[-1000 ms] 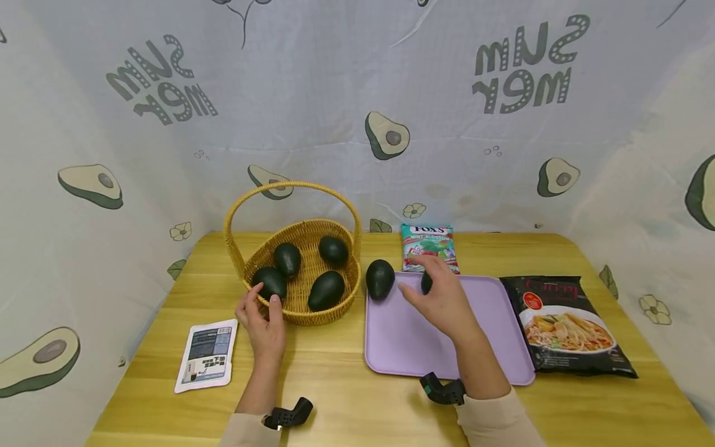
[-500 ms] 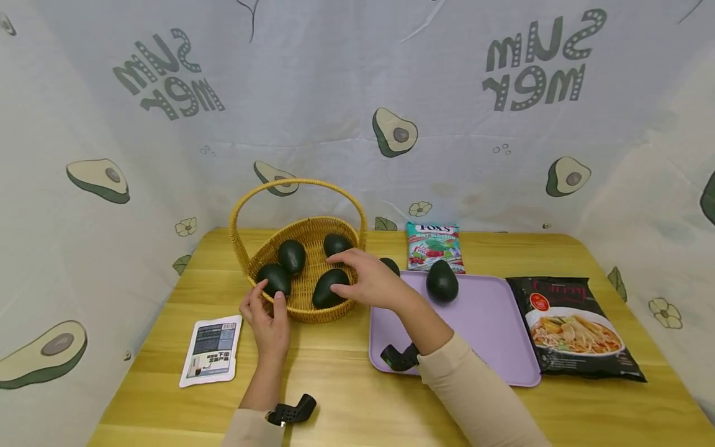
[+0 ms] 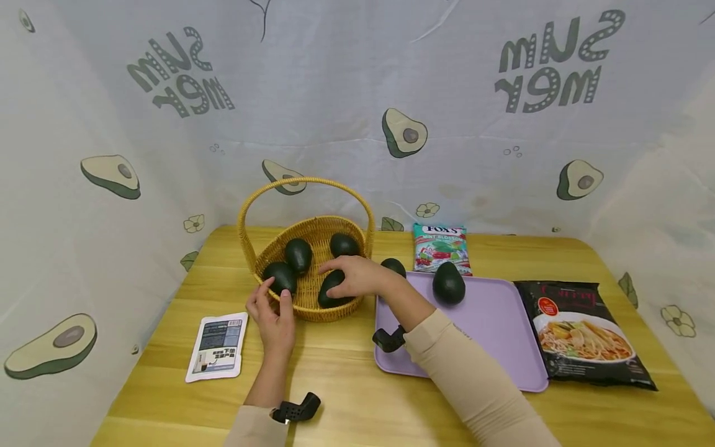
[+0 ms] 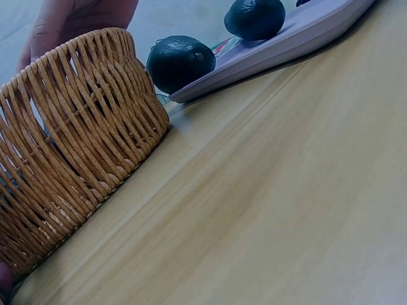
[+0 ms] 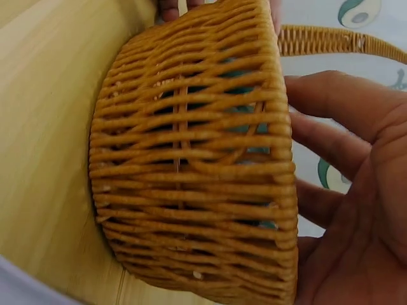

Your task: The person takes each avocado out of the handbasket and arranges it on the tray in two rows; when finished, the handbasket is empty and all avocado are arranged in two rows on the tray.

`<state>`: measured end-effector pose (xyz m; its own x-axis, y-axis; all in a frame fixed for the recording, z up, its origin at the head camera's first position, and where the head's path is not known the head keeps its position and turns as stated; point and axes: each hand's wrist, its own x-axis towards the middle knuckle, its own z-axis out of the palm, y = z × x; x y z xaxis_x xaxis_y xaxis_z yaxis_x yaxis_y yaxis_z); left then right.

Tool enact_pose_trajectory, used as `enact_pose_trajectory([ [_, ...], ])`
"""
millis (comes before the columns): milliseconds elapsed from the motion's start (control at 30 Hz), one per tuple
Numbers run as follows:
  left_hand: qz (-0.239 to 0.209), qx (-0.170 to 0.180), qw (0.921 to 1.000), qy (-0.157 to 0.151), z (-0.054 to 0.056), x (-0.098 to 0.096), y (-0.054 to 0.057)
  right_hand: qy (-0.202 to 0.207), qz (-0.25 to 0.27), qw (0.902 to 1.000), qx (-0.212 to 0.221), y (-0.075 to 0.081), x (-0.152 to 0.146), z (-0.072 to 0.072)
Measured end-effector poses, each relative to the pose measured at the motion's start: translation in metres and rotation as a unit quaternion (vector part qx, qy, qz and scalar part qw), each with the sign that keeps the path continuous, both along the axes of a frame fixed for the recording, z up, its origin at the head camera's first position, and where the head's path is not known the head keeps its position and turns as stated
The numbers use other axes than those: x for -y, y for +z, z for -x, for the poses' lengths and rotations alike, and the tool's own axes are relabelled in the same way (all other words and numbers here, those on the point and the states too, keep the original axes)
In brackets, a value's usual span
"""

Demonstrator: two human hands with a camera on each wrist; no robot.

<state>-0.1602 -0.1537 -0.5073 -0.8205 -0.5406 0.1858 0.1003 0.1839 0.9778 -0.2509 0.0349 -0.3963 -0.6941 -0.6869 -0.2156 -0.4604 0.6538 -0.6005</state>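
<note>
Right hand (image 3: pixel 357 277) curls its fingers over an avocado (image 3: pixel 331 289) in the basket (image 3: pixel 313 231), frame centre-left; left hand (image 3: pixel 275 313) pinches the rim. A loose hold could drop the avocado; a snag could tip the basket.

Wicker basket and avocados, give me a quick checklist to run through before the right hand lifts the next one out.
1. Left hand steadies the wicker basket at its front rim: ok.
2. Right hand is over the front avocado in the basket: ok.
3. Grip closed around that avocado: cannot tell; the fingers cover it.
4. Purple tray has bare room: ok; only two avocados, one at the back, another at its back left corner.
5. Basket handle clear of the right arm: ok.
</note>
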Motion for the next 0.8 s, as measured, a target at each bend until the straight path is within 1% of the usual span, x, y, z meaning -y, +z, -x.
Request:
enact_pose_trajectory([
  [100, 0.001, -0.001, 1.0000, 0.000, 0.000, 0.000, 0.000, 0.008, -0.011, 0.9999, 0.008, -0.001, 0.004, 0.000],
  [233, 0.002, -0.001, 1.0000, 0.000, 0.000, -0.001, 0.001, 0.016, -0.025, 0.9995, 0.008, -0.002, 0.010, -0.001],
  [367, 0.008, -0.004, 1.0000, 0.002, -0.001, -0.002, 0.002, 0.020, -0.040, 0.9989, -0.011, -0.006, 0.017, -0.003],
  [500, 0.007, -0.007, 0.9999, 0.003, 0.000, -0.002, 0.002, 0.012, -0.046, 0.9983, -0.034, -0.010, 0.020, -0.004],
  [600, 0.005, -0.009, 0.9999, 0.002, 0.000, -0.002, 0.002, 0.002, -0.030, 0.9983, -0.049, -0.011, 0.019, -0.006],
  [800, 0.000, -0.003, 1.0000, 0.001, 0.000, -0.002, 0.002, -0.036, 0.039, 0.9959, -0.074, -0.004, 0.010, -0.015],
])
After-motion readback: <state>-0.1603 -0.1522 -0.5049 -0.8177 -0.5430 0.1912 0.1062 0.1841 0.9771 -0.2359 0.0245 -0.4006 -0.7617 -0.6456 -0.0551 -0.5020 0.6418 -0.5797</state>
